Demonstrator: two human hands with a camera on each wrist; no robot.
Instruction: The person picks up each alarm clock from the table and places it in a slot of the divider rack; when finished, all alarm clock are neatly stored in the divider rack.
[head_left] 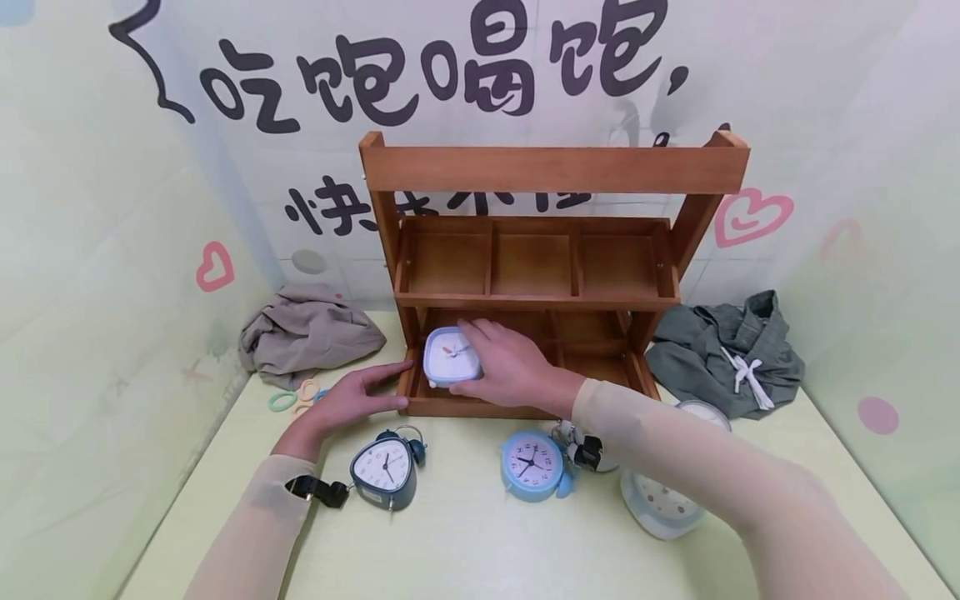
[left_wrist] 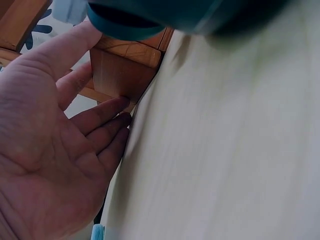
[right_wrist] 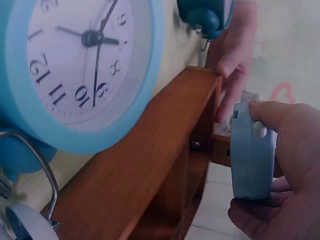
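My right hand (head_left: 513,367) grips a small rounded-square alarm clock (head_left: 450,354) with a white face and pale blue rim. It holds this clock over the left part of the lower tier of a brown wooden shelf (head_left: 480,407). In the right wrist view the clock (right_wrist: 252,155) appears side-on between thumb and fingers. My left hand (head_left: 348,404) touches the shelf's left front corner, its fingers fairly straight along the wood in the left wrist view. A dark teal triangular alarm clock (head_left: 384,471) stands near the left wrist. Front of the shelf is a round blue alarm clock (head_left: 531,467).
Another light blue and white item (head_left: 663,504) stands below my right forearm, partly hidden. A taupe cloth (head_left: 311,337) lies left of the shelf, a dark grey cloth (head_left: 727,358) with white ties right. Coloured rings (head_left: 282,402) lie beside my left hand. The shelf's upper tier (head_left: 532,302) has three compartments.
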